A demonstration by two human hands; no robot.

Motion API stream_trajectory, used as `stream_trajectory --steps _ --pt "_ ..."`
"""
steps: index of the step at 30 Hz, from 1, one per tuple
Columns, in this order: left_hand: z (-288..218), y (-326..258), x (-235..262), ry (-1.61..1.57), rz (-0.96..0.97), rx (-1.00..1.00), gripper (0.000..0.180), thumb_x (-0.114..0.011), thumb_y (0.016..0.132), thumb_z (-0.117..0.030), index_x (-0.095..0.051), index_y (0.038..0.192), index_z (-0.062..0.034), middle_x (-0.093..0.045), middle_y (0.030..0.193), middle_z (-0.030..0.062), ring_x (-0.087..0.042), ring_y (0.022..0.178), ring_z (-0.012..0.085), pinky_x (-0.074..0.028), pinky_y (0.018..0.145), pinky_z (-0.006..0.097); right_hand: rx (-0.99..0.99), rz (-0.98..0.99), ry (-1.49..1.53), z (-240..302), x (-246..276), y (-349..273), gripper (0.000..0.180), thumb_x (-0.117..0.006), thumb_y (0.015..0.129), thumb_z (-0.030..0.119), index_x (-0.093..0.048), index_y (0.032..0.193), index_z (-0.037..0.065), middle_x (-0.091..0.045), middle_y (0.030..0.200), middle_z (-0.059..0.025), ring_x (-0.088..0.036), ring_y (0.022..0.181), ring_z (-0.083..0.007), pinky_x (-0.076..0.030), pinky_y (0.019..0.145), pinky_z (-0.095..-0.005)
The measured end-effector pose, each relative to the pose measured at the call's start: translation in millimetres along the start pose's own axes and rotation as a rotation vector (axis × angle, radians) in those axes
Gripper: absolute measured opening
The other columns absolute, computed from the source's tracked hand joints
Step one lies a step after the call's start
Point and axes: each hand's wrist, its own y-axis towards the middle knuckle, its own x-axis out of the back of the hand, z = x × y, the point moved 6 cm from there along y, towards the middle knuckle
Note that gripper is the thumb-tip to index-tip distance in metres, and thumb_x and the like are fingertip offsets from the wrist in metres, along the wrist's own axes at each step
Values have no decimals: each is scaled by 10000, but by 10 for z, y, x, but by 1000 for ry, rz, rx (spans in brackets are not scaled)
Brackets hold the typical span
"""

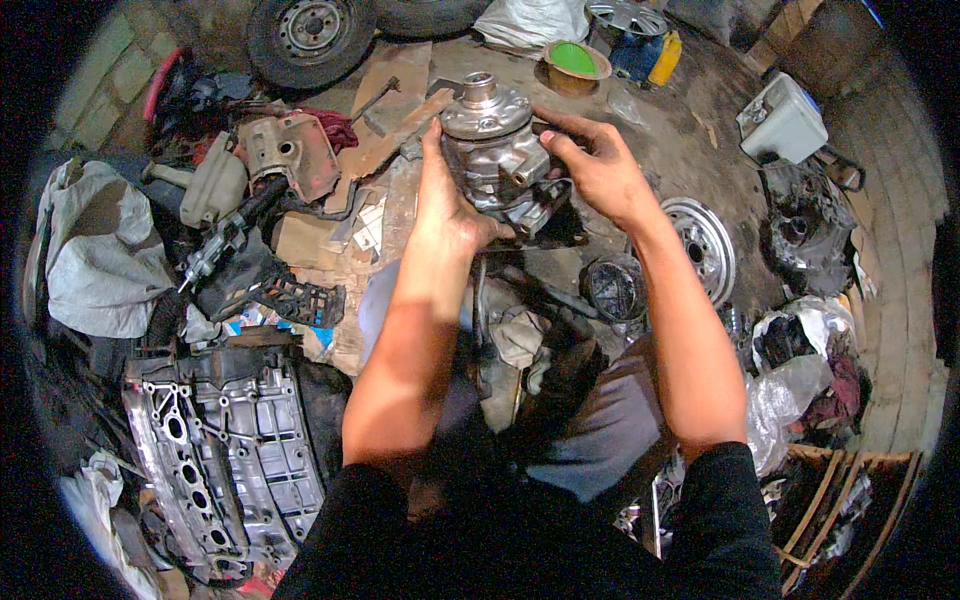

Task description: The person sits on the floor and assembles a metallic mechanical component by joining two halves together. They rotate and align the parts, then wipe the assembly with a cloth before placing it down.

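A grey metal compressor, roughly cylindrical with a round hub on top, is held upright in front of me. My left hand cups its left side, with the thumb up along the body and the other fingers beneath. On the opposite side, my right hand has its forefinger and thumb against the upper body near the rim. The remaining right fingers are curled and partly hidden. A dark bracket-like piece sits at the compressor's lower right.
An engine block part lies at lower left. Beyond are a hammer, a tyre and a basin. To the right are a wheel rim, a dark gearbox-like casing and a white container.
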Motion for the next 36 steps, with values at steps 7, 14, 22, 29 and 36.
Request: stream_trajectory --steps 7,14,22,29,36 --pt "181 222 -29 56 -33 20 772 -359 883 -769 -480 1427 -235 -528 1437 91 -441 1340 384 -169 1041 761 -81 20 142 -216 162 -14 395 -623 905 166 -646 1271 21 -693 1192 -126 -612 1104 -187 -451 989 -315" --pt "236 298 -22 63 -36 14 741 -463 884 -722 -481 1415 -205 -520 1429 114 -456 1324 381 -237 1047 732 -104 16 273 -350 211 38 400 -534 938 121 -605 1307 -18 -688 1116 -49 -567 892 -87 -440 753 -228" --pt "220 235 -23 44 -55 29 587 -484 970 -525 -466 1415 -142 -507 1435 142 -440 1338 392 -251 1070 723 -172 -58 225 -704 329 191 373 -587 912 158 -656 1240 -6 -689 1103 -48 -570 884 -103 -441 745 -248" --pt "215 0 -97 133 -21 36 675 -401 1010 -536 -356 1462 -37 -404 1488 222 -443 1326 413 -275 1091 678 -238 -28 342 -601 403 135 348 -614 882 143 -674 1180 -28 -671 1014 -79 -605 938 -169 -495 840 -307" --pt "187 -183 173 394 -91 158 947 -383 931 -717 -230 1506 20 -306 1472 337 -467 1292 396 -390 1045 579 -231 -14 279 -530 451 38 398 -579 881 86 -635 1254 -41 -674 1167 -126 -612 1031 -189 -468 915 -297"
